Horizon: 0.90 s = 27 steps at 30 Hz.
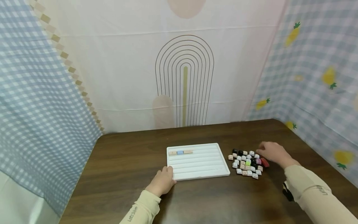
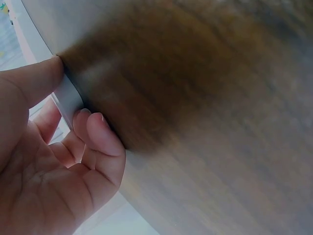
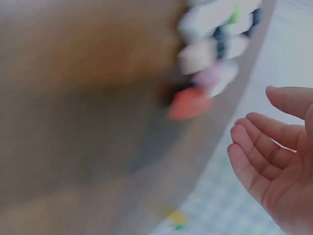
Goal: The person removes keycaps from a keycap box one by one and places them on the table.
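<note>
A white ridged tray [image 1: 201,168] lies on the table, its front left corner between the thumb and fingers of my left hand [image 1: 162,180]. The left wrist view shows that hand [image 2: 54,166] gripping the corner by its edge. In the tray's far left slot sit a beige keycap [image 1: 172,153], a blue keycap [image 1: 180,152] and a longer beige keycap [image 1: 188,151]. My right hand [image 1: 274,153] hovers at the right side of a cluster of loose keycaps [image 1: 242,166], above a long red keycap [image 1: 264,162]. In the right wrist view its fingers [image 3: 254,171] are extended and hold nothing.
The brown table [image 1: 126,161] reaches back to a pale cloth [image 1: 126,77]. Checked cloths hang at the left and right sides. A small black object [image 1: 287,192] shows beside the right sleeve. The loose keycaps are mostly white, beige and black, with a green one [image 1: 248,163] among them.
</note>
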Each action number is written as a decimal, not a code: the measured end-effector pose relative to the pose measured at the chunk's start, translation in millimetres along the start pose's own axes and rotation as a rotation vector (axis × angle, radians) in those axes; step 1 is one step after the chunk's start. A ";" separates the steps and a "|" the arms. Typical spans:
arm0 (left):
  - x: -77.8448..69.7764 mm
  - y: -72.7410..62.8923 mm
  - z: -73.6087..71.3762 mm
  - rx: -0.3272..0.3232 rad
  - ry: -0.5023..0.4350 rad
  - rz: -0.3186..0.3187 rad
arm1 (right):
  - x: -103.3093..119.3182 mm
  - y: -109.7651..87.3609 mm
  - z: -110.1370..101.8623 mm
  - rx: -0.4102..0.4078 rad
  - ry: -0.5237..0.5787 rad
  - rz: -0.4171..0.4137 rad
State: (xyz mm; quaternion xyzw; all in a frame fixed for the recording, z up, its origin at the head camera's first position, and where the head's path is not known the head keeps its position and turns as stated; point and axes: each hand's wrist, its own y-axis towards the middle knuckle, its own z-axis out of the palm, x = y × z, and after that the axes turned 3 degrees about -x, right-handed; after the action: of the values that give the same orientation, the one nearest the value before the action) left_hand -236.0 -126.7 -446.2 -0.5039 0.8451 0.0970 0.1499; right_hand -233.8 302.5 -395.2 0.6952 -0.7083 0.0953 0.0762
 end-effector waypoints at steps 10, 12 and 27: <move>-1.6 0.0 -2.4 0.032 0.012 -0.023 | 121.6 53.2 30.3 -0.130 0.048 -0.222; -0.7 0.3 -0.9 0.034 0.011 -0.027 | 146.2 60.2 43.5 -0.153 0.029 -0.250; -0.8 -0.1 2.7 -0.024 0.048 -0.009 | 226.8 75.6 94.3 -0.091 -0.110 -0.315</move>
State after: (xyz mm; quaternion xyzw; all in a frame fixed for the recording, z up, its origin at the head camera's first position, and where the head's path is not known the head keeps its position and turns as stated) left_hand -235.1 -125.2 -448.4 -0.5116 0.8449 0.0945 0.1241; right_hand -312.0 60.8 -434.3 0.7977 -0.5973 0.0116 0.0828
